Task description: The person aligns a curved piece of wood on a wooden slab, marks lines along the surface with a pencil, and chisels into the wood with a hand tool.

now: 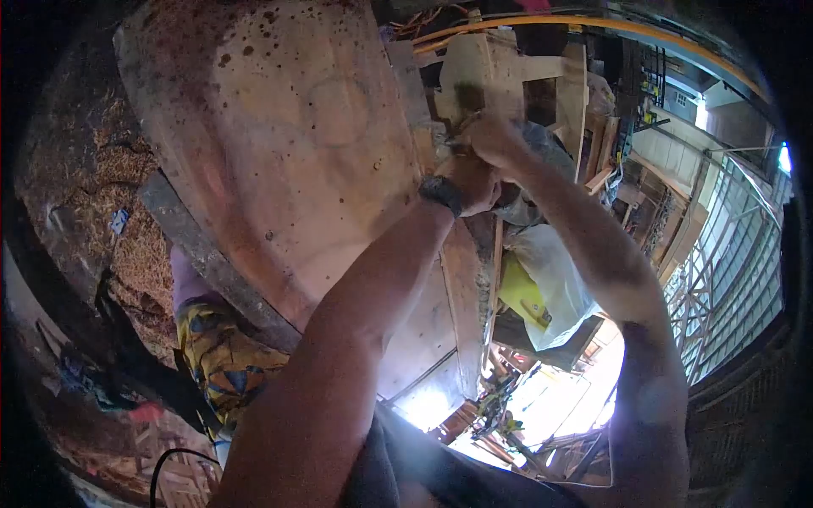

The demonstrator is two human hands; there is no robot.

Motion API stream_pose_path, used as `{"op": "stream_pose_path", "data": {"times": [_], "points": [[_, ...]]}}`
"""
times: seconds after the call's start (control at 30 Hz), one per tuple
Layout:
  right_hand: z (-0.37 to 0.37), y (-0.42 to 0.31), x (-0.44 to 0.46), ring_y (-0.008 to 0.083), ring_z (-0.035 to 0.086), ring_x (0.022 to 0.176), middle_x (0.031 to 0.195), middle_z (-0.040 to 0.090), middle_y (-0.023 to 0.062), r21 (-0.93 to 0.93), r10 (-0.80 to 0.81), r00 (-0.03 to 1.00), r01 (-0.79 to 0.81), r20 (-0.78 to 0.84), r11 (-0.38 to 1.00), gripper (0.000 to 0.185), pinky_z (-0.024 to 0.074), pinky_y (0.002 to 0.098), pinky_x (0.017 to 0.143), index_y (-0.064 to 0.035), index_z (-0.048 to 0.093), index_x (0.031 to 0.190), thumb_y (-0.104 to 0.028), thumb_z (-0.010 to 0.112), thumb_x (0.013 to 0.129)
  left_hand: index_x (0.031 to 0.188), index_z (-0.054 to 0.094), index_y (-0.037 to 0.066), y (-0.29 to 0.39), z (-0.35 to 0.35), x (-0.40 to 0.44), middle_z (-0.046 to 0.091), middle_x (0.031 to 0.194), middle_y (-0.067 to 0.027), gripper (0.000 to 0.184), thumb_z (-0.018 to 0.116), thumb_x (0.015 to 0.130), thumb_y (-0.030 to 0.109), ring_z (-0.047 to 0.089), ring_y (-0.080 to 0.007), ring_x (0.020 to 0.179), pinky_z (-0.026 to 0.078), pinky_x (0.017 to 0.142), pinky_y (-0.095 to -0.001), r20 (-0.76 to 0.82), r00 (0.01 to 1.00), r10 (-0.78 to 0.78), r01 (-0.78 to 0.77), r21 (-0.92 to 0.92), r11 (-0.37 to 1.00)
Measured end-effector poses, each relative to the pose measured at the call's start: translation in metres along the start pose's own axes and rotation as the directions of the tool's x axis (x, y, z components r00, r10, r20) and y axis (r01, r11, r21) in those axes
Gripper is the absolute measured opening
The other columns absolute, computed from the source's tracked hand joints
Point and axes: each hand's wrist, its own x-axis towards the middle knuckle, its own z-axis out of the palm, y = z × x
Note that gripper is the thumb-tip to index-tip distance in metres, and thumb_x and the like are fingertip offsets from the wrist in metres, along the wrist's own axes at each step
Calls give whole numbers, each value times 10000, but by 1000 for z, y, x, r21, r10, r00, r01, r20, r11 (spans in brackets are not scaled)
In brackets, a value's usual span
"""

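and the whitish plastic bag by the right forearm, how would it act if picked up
Probably floppy: the whitish plastic bag looks thin and creased. Lifted, it would likely sag around the yellow-green thing apparently inside it. Weight is uncertain, as the contents can't be made out clearly.

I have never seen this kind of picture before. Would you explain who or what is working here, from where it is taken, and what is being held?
No machine works here: these are a person's two bare hands. The single picture comes from a camera worn on the head, looking forward and down. The left hand, with a dark wristband, and the right hand overlap in view near the edge of a large, stained, brown wooden board. Dark spots mark its surface. What the hands grip, if anything, is too hidden and blurred to tell. Below the right forearm is a translucent whitish plastic bag with something yellow-green.
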Motion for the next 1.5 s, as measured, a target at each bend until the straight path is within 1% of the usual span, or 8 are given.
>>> {"op": "stream_pose_path", "data": {"times": [0.17,0.43,0.73,0.8,0.97,1.1,1.33,1.5], "points": [[6,18,7,384,643,910,930,650,220,-575,-345,918,392,195,718,180,495,503,812,-5,654,950,-129,574,848,1317,521,135,11,-16,-14,534,1351,-163,474,509,895,350,510,-347,1237,372,1055,-529,-90,996,-4,7,26,1000],[-7,-15,-47,414,616,927,869,594,207,-410,-604,797,552,5,726,227,494,486,820,-23,530,999,-129,609,814,1318,520,158,16,-22,-22,531,1355,-158,454,501,905,345,475,-357,1267,352,1074,-527,-191,980,47,-57,-47,997],[18,-3,-9,353,639,1022,1067,652,213,129,223,975,-219,-19,967,279,507,472,834,-21,647,1025,-165,634,786,1191,597,143,15,-37,-33,629,1183,-131,366,496,897,334,531,-259,1211,442,989,-493,-11,991,136,-134,95,986],[24,32,25,318,640,1039,1054,667,175,-474,-121,965,221,232,852,223,503,466,841,-45,676,963,-184,638,793,1118,619,132,12,-31,-35,660,1059,-110,316,489,904,324,581,-246,1115,460,968,-468,15,985,170,-171,138,976],[66,153,54,225,577,894,927,622,97,629,-429,902,308,44,714,182,455,407,741,-87,665,938,-235,634,838,1092,644,139,11,-41,-45,648,1096,-95,335,546,890,386,612,-301,1066,479,952,-449,130,977,170,-193,197,961],[83,152,59,171,425,574,766,483,75,-56,-590,807,588,-30,807,215,344,361,485,-57,550,865,-230,481,971,1001,636,118,13,-40,-59,628,997,-95,259,565,896,343,614,-298,975,490,901,-445,119,963,241,-260,180,949],[100,180,82,185,387,558,716,427,61,403,-661,726,672,-191,622,231,332,383,487,-16,530,893,-215,451,980,744,632,90,-1,-33,-128,584,693,-99,256,605,892,298,607,-319,746,516,766,-431,-647,756,98,-198,-83,977],[86,143,68,219,544,857,893,571,43,560,-16,1000,28,-25,828,143,420,427,797,-101,639,923,-226,603,864,984,643,88,15,-37,-97,654,840,-57,272,587,961,354,659,-180,757,573,704,-341,212,899,-383,198,-977,-75]]}}
